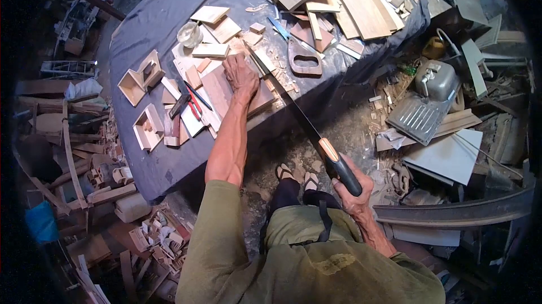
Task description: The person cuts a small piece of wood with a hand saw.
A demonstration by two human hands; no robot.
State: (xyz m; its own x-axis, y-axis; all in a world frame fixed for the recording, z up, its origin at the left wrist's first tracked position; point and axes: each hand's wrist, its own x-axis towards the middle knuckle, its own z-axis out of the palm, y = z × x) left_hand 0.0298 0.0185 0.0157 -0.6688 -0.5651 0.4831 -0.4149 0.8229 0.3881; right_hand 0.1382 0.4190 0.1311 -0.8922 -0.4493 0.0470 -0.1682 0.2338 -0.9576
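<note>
I hold a handsaw (299,114).
Four o'clock: right hand (358,189) wrapped around it. Eleven: left hand (241,74) bent on a brown board (213,88); I can't tell its grip.

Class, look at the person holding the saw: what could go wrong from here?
1. The left hand rests close beside the blade of the saw in the right hand, so a slip might cut it.
2. No clamp shows on the brown board under that hand, so it may shift.
3. The sandalled feet look poorly protected if something drops.
</note>
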